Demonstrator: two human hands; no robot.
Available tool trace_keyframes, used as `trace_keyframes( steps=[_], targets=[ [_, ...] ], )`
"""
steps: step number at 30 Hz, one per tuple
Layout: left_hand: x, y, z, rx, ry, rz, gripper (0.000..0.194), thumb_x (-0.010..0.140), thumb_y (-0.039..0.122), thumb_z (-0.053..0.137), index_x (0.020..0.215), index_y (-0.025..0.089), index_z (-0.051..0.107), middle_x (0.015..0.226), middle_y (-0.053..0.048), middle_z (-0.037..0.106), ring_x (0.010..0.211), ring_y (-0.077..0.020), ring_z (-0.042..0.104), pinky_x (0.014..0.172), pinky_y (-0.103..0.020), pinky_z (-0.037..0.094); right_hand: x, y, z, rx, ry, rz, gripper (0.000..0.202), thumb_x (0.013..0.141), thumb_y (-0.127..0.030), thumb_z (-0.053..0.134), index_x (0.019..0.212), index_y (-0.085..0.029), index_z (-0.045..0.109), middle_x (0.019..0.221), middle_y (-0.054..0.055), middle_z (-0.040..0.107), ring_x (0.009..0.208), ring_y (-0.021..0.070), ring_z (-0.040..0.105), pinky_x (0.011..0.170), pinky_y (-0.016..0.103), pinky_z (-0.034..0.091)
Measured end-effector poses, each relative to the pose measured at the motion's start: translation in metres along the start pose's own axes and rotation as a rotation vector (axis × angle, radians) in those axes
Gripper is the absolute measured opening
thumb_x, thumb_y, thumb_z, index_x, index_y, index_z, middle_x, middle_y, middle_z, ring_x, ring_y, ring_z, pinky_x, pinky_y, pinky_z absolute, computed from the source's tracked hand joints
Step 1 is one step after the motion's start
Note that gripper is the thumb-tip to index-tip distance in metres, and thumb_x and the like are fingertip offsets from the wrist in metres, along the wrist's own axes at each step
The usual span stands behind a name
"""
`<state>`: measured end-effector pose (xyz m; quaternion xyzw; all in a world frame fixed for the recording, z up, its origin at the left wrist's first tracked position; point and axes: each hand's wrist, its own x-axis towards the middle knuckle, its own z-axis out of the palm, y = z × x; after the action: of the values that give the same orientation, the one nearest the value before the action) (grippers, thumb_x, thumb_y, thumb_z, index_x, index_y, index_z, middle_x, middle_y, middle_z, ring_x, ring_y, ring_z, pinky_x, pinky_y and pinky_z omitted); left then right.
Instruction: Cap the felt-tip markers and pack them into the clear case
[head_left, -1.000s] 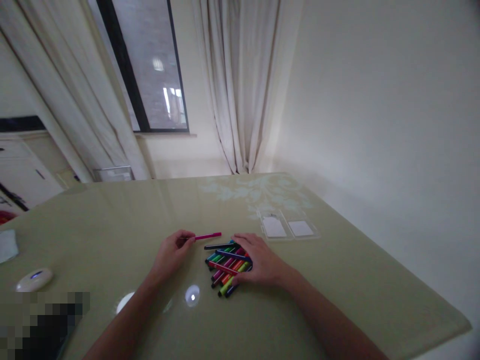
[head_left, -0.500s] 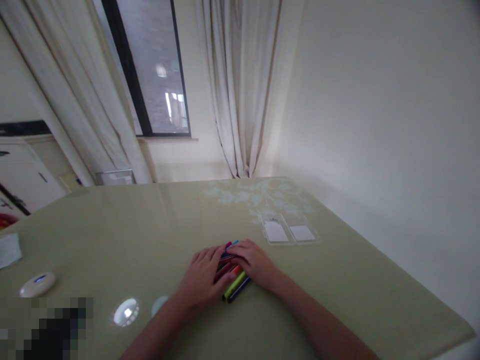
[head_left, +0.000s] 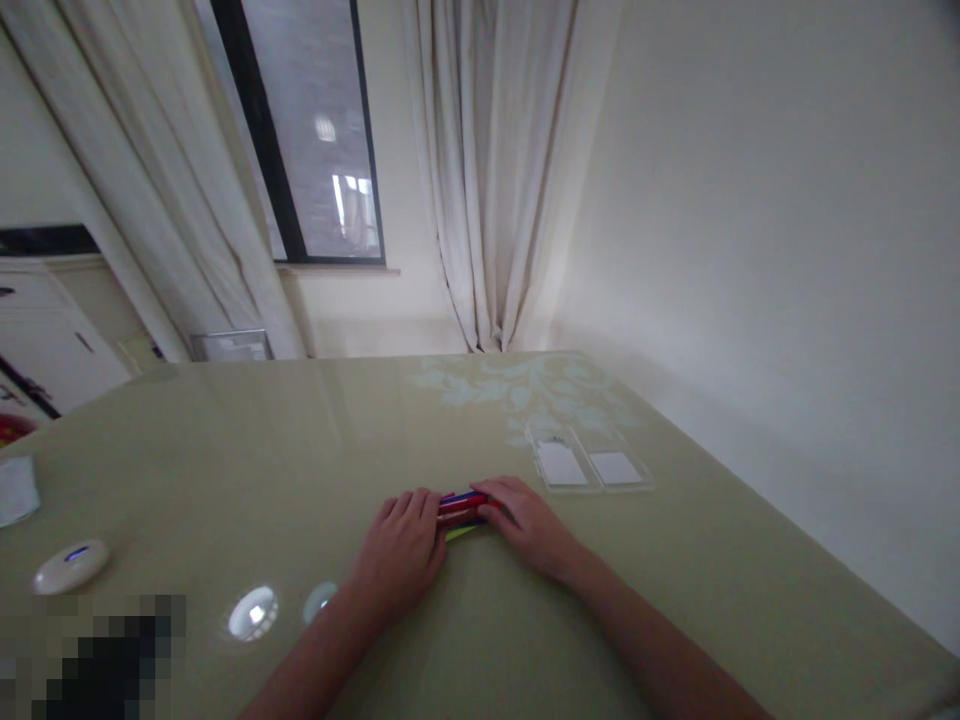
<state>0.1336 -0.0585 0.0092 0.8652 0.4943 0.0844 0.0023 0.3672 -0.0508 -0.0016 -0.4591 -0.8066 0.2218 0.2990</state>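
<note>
Both hands are down on the green worktop [head_left: 225, 470], pressing in from either side on a bundle of markers [head_left: 463, 507]. The left hand [head_left: 401, 552] covers the near left end, the right hand [head_left: 529, 520] the right end, so only a short stretch of red, blue and yellow-green barrels shows between them. How many markers are in there cannot be counted. The fingers [head_left: 411, 505] of the left hand lie close together, curled against the bundle; whether they truly grip it cannot be told. The right hand's fingers wrap over the far end, clamped on the markers.

Just past the right hand lie two clear plastic trays [head_left: 589, 465] side by side, each with a pale card; no writing can be read. At far left, one white oval device [head_left: 70, 565] with a small blue light, and one pale cloth [head_left: 15, 490] cut off by the edge. The bottom left corner is pixelated. Two bright lamp reflections sit on the glossy surface.
</note>
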Motion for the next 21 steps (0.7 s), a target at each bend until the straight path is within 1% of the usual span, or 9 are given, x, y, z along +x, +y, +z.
trace_keyframes(
  steps=[2,4,6,9,12,14,16,19,21],
  targets=[
    [0.000,0.000,0.002,-0.008,0.001,-0.007,0.044,0.099,0.038,0.056,0.136,0.014,0.059,0.128,-0.017,0.066,0.117,-0.0336,0.061,0.101,-0.050,0.048,0.001,-0.004,0.006,-0.004,-0.030,-0.024,0.036,0.107,-0.037,0.054,0.139,-0.023,0.065,0.128,0.010,0.073,0.120,0.0257,0.062,0.110,0.041,0.046],
    [0.000,0.002,0.005,-0.007,-0.007,-0.028,0.050,0.099,0.042,0.060,0.141,0.015,0.056,0.131,-0.017,0.065,0.120,-0.0351,0.060,0.101,-0.050,0.049,0.002,-0.007,0.011,-0.006,-0.044,-0.044,0.036,0.106,-0.037,0.055,0.139,-0.024,0.064,0.128,0.010,0.072,0.120,0.0255,0.062,0.109,0.041,0.046],
    [0.001,0.005,0.006,-0.019,-0.033,-0.046,0.045,0.099,0.038,0.059,0.138,0.015,0.058,0.128,-0.016,0.065,0.118,-0.0335,0.061,0.100,-0.047,0.049,0.002,-0.009,0.015,0.003,-0.037,-0.040,0.039,0.104,-0.032,0.058,0.142,-0.023,0.061,0.130,0.011,0.070,0.122,0.0255,0.061,0.110,0.041,0.046],
    [0.001,0.006,0.006,-0.074,-0.091,-0.064,0.035,0.101,0.031,0.055,0.132,0.015,0.059,0.124,-0.014,0.064,0.114,-0.0291,0.062,0.098,-0.041,0.050,0.001,-0.011,0.018,0.027,-0.029,-0.027,0.050,0.098,-0.019,0.060,0.148,-0.021,0.055,0.138,0.012,0.065,0.129,0.0251,0.057,0.115,0.042,0.042],
    [0.001,0.001,0.005,-0.059,-0.103,-0.102,0.033,0.096,0.023,0.056,0.128,0.015,0.061,0.122,-0.014,0.064,0.114,-0.0301,0.061,0.099,-0.042,0.048,0.000,-0.011,0.015,0.020,-0.019,-0.040,0.060,0.094,-0.013,0.058,0.153,-0.022,0.049,0.148,0.012,0.059,0.137,0.0243,0.052,0.120,0.043,0.038],
    [0.001,-0.006,0.005,-0.022,-0.067,-0.149,0.034,0.091,0.017,0.057,0.125,0.014,0.062,0.122,-0.015,0.064,0.115,-0.0317,0.059,0.099,-0.043,0.047,0.000,-0.009,0.009,-0.023,0.019,-0.029,0.059,0.096,-0.019,0.059,0.154,-0.022,0.047,0.151,0.012,0.056,0.141,0.0244,0.049,0.122,0.043,0.037],
    [0.001,-0.016,0.006,0.005,-0.023,-0.221,0.034,0.090,0.016,0.055,0.124,0.013,0.063,0.121,-0.016,0.063,0.114,-0.0322,0.058,0.099,-0.044,0.046,0.000,-0.002,-0.002,-0.112,0.088,0.035,0.055,0.097,-0.025,0.062,0.151,-0.022,0.050,0.150,0.013,0.057,0.139,0.0265,0.050,0.120,0.045,0.038],
    [0.001,-0.032,0.009,0.041,0.019,-0.366,0.034,0.094,0.021,0.051,0.125,0.012,0.063,0.123,-0.018,0.062,0.114,-0.0334,0.059,0.098,-0.047,0.046,-0.002,0.016,-0.027,-0.333,0.211,0.216,0.044,0.095,-0.030,0.066,0.138,-0.019,0.061,0.136,0.016,0.063,0.130,0.0322,0.056,0.113,0.051,0.042],
    [0.001,-0.041,0.012,0.050,0.039,-0.432,0.041,0.096,0.027,0.050,0.132,0.012,0.060,0.129,-0.020,0.061,0.117,-0.0356,0.058,0.097,-0.050,0.046,-0.005,0.028,-0.042,-0.480,0.261,0.332,0.037,0.094,-0.035,0.068,0.126,-0.016,0.067,0.124,0.018,0.066,0.121,0.0352,0.060,0.105,0.051,0.046]
  ],
)
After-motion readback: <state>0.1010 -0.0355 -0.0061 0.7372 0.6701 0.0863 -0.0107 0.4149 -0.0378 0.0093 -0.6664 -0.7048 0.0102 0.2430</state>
